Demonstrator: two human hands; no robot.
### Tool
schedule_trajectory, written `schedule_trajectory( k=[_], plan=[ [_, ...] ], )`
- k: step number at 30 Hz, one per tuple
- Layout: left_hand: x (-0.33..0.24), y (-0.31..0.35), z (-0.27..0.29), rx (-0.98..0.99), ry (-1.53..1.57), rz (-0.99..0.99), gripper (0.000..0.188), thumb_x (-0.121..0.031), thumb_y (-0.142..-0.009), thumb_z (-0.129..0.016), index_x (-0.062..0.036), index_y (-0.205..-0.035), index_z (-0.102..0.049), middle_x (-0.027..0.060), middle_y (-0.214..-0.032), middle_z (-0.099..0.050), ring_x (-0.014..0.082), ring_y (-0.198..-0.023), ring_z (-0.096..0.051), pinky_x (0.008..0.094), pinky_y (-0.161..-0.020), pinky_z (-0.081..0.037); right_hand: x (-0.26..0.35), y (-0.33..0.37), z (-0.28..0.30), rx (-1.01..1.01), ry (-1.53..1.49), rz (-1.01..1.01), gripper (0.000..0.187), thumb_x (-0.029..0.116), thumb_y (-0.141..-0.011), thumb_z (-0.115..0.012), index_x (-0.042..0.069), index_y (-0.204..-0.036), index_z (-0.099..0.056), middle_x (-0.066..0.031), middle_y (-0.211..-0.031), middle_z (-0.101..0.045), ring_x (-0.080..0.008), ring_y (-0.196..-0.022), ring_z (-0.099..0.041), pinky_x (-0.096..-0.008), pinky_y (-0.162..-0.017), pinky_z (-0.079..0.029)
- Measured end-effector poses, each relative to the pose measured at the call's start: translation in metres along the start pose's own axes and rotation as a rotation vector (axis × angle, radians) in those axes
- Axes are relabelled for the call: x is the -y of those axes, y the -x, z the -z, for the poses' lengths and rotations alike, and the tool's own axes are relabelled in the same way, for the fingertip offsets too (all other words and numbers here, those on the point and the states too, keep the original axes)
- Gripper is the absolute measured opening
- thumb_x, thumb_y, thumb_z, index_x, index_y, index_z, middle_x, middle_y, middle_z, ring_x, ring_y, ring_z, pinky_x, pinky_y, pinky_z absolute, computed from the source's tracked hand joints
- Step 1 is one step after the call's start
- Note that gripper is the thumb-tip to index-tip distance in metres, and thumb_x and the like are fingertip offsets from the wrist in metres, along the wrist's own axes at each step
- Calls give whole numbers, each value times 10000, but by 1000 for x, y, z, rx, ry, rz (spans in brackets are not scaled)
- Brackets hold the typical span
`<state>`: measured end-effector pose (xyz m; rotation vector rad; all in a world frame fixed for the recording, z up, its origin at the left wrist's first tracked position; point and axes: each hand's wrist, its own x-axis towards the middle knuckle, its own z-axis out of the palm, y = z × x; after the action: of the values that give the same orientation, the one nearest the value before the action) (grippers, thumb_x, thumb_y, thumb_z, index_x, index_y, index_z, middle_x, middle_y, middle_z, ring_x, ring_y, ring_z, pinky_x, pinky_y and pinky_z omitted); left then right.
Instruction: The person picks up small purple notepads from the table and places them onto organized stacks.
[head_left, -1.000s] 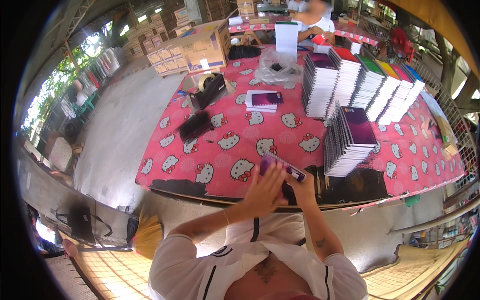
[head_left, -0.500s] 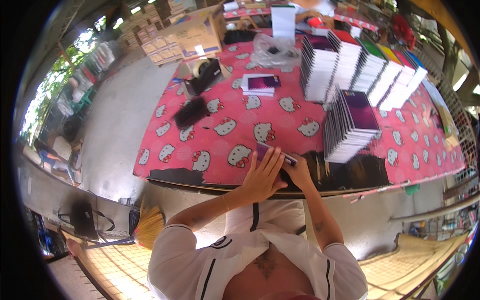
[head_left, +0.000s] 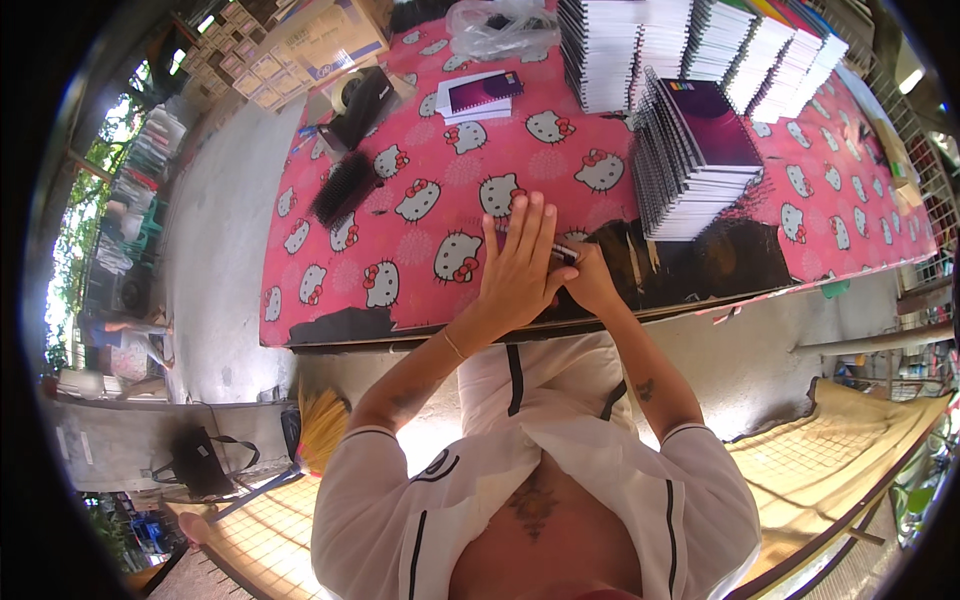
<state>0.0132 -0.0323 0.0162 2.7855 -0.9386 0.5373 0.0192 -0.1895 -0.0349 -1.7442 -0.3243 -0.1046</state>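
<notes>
My left hand [head_left: 520,262] lies flat with its fingers stretched out, pressing on a small purple notebook [head_left: 566,253] near the table's front edge. Most of that notebook is hidden beneath the hand; a dark coiled edge with pale pages shows on its right. My right hand [head_left: 594,280] is closed at this right end, its fingertips partly hidden. To the right stands a tall stack of purple-covered spiral notebooks [head_left: 710,125]. Another small purple notebook [head_left: 486,91] rests on white sheets farther back.
The table has a pink cartoon-cat cover [head_left: 420,255], torn to black at the front. On its left are a bundle of black coils [head_left: 345,190] and a tape dispenser [head_left: 360,108]. Several notebook stacks [head_left: 605,60], a clear plastic bag [head_left: 505,30] and a cardboard box [head_left: 325,45] stand farther back.
The view has tilted downward, so the table and hands appear higher. My left hand stays flat on the notebook and my right hand stays at its right end.
</notes>
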Motion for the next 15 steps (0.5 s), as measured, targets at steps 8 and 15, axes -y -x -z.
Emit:
schedule_trajectory(
  k=[8,15],
  plan=[
    [1,9,-2,24,92,-55,875,-601,-985,-388,66,-1536,-252,248,-1624,-212,393,-1523,-176,695,-1144,-8,12,2,1,53,57,-71,256,61,-849,-685,-21,-1091,-696,-213,-837,-707,-313,-713,-702,-360,-675,-532],
    [13,-8,19,-116,258,-69,396,-357,-979,-583,-94,-1273,-613,99,-1321,-626,288,-1323,-528,660,-1171,-31,15,1,-2,-7,114,-40,307,141,-828,-766,-25,-1074,-689,-213,-836,-691,-312,-724,-693,-371,-683,-524]
  ],
)
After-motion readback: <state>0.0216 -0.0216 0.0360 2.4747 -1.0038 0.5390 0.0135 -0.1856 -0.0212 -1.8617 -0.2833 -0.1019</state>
